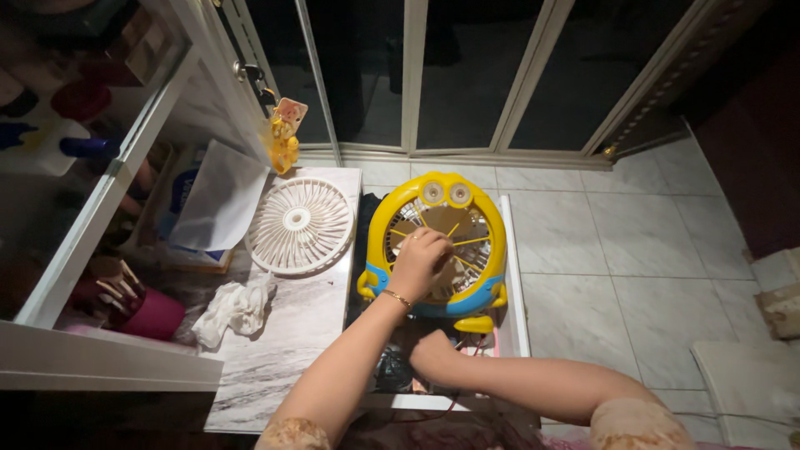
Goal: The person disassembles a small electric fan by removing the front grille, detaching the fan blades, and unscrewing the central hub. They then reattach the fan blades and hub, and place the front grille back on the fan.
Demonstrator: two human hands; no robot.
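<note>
2 hands at yellow fan (492, 242) — left hand (419, 262) fingers curled on hub, right hand (429, 350) fingers hidden.

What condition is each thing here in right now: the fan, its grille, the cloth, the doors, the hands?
Yellow fan: lying face up, front cover off, blades exposed.
White grille: detached, flat on the marble counter.
White cloth: crumpled on the counter.
Glass doors: shut.
Left hand: resting on the fan's hub, fingers curled; whether it pinches anything is unclear.
Right hand: tucked beneath the fan's lower edge, mostly hidden.
Pink cup: upright, holding utensils.
</note>
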